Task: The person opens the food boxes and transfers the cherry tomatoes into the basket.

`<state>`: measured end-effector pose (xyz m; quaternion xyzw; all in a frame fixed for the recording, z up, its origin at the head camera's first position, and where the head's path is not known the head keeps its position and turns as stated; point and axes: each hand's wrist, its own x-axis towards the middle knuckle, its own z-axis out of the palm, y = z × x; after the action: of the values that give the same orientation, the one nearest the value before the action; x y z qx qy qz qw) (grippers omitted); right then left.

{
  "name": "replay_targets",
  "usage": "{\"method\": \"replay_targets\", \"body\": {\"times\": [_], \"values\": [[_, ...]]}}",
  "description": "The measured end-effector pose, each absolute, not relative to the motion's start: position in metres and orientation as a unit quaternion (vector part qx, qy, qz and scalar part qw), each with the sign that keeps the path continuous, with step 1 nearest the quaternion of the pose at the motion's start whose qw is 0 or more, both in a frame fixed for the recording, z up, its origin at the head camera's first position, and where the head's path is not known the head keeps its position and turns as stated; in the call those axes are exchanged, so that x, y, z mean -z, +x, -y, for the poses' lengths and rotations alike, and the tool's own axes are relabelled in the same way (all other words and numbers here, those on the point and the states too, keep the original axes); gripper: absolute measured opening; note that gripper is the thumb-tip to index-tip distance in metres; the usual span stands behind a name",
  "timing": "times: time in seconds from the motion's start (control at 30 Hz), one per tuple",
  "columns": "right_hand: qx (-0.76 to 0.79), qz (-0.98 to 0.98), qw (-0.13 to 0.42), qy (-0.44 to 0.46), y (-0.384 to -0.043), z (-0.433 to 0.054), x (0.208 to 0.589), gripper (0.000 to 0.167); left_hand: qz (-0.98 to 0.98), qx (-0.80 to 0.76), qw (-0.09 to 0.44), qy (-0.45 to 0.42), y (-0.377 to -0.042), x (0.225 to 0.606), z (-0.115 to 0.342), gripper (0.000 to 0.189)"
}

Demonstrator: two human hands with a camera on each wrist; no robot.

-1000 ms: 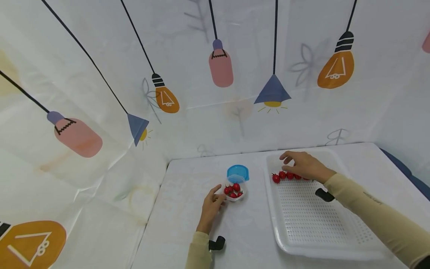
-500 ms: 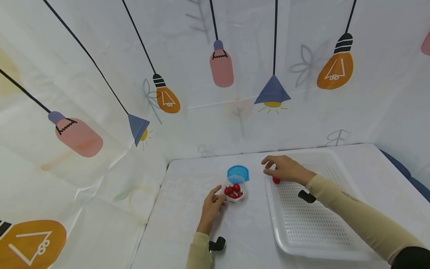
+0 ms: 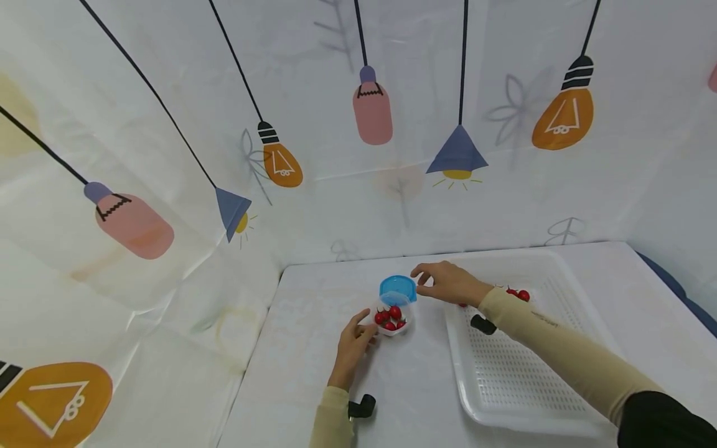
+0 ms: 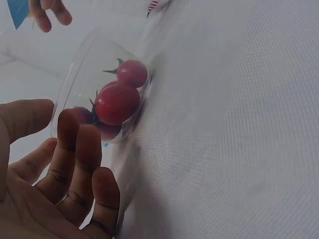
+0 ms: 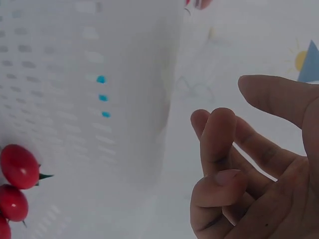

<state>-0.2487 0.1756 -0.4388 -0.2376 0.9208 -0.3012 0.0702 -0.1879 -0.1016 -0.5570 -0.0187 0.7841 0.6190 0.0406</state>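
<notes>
A small clear container [image 3: 407,326] with several cherry tomatoes [image 3: 389,318] stands on the table. My left hand [image 3: 353,345] is beside it, its loosely bent fingers at the container's near left side. In the left wrist view, fingertips [image 4: 88,144] lie at the clear wall with tomatoes [image 4: 117,103] behind it. My right hand [image 3: 448,281] hovers between the container and a white perforated basket [image 3: 521,379]. Its thumb and fingers stand apart, and no tomato shows between them in the right wrist view. More cherry tomatoes [image 5: 19,167] lie in the basket, partly hidden by the right arm in the head view.
A blue lid [image 3: 398,286] lies just behind the container, near the right fingertips. The basket's raised rim [image 3: 456,367] runs along the table's right part. A white wall sheet [image 3: 336,218] with printed lamps rises behind the white table [image 3: 302,348].
My right hand has moved left, from above the basket's tomatoes to past its left rim, close to the blue lid. My left hand and the container have stayed in place.
</notes>
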Motion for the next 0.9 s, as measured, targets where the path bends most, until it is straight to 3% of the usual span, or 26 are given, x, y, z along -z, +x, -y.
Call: {"method": "replay_targets", "body": {"times": [0.5, 0.9], "values": [[0.329, -0.91, 0.092, -0.236, -0.265, -0.147, 0.435, 0.039, -0.787, -0.615, 0.04, -0.022, -0.189, 0.559, 0.099, 0.052], [0.366, -0.891, 0.155, -0.218, -0.263, -0.129, 0.446, 0.04, -0.79, -0.611, 0.045, -0.027, -0.184, 0.56, 0.101, 0.053]]}}
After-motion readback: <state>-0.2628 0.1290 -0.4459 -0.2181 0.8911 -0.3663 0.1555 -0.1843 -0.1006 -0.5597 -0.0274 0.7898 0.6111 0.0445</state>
